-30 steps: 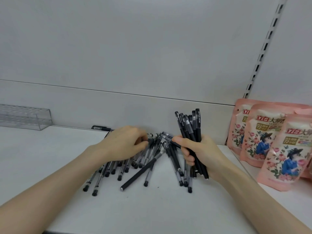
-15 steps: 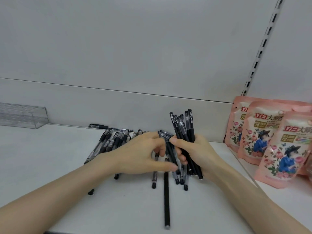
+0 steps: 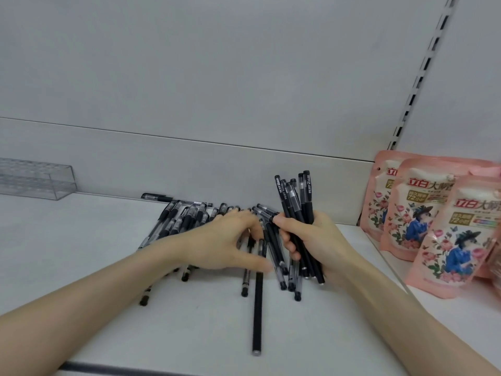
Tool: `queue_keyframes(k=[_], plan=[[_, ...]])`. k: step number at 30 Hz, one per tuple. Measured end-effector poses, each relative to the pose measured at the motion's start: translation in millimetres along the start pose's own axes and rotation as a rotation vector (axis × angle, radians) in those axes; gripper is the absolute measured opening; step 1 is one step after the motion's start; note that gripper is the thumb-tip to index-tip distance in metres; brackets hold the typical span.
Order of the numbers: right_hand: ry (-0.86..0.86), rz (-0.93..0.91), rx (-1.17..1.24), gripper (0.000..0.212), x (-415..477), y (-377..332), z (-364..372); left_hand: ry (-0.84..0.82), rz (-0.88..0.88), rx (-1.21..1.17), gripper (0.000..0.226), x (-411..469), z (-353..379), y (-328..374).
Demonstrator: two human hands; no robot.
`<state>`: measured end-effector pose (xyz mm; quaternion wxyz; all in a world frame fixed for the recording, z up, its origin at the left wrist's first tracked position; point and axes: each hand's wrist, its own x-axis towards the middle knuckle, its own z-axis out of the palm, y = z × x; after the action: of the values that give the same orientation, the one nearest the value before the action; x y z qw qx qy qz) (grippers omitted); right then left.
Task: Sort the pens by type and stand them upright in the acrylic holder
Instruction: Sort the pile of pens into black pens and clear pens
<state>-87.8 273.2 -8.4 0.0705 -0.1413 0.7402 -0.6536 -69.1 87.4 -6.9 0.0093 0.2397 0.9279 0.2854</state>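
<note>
Sorting | right hand (image 3: 318,240) fist-grips upright bundle of matte black pens (image 3: 296,198), one type together | left hand (image 3: 217,241) spread loose over clear-barrelled pen pile (image 3: 184,221)

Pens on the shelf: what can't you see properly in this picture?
- Head view: the left hand covers the middle of the loose pens, so they cannot be counted.
- Head view: the right hand hides the barrels of the pen bundle.
- Head view: the left edge cuts off the acrylic holder.
- Head view: the right edge cuts off the pink pouches.
</note>
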Motion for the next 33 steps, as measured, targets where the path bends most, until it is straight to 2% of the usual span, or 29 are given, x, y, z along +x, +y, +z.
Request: queue_keyframes(k=[2, 4, 7, 9, 11, 16, 20, 24, 28, 30, 33], plan=[[0.012, -0.003, 0.028, 0.016, 0, 0, -1, 0.059, -0.021, -0.423, 0.042, -3, -8, 4], [-0.004, -0.014, 0.035, 0.019, -2, -2, -2, 0.151, -0.003, -0.710, 0.044, -2, -14, 8], [-0.070, -0.022, 0.059, 0.027, -5, -6, -4, 0.284, 0.016, -0.919, 0.044, 4, -16, 14], [-0.106, -0.036, -0.008, 0.032, -6, -7, -8, 0.333, 0.013, -0.968, 0.032, 11, -16, 14], [-0.102, -0.049, -0.099, 0.031, -6, -9, -11, 0.351, 0.009, -0.820, 0.025, 19, -16, 9], [0.062, 0.015, 0.068, 0.028, -2, -10, -15, 0.236, 0.052, -0.044, 0.029, 33, -9, -14], [0.129, 0.044, 0.167, 0.018, -1, -12, -19, 0.096, 0.133, 0.205, 0.042, 46, 1, -13], [0.166, 0.036, 0.092, 0.021, 0, -10, -23, 0.015, 0.101, 0.267, 0.039, 54, 2, -16], [0.188, 0.056, 0.004, 0.018, -2, -10, -23, 0.047, 0.090, 0.228, 0.022, 52, -3, -27], [0.193, 0.056, -0.022, 0.014, -2, -9, -22, 0.090, 0.124, 0.135, 0.014, 49, -6, -27], [0.163, 0.056, -0.058, 0.021, -3, -10, -21, 0.161, 0.120, -0.167, 0.013, 42, -16, -18]])
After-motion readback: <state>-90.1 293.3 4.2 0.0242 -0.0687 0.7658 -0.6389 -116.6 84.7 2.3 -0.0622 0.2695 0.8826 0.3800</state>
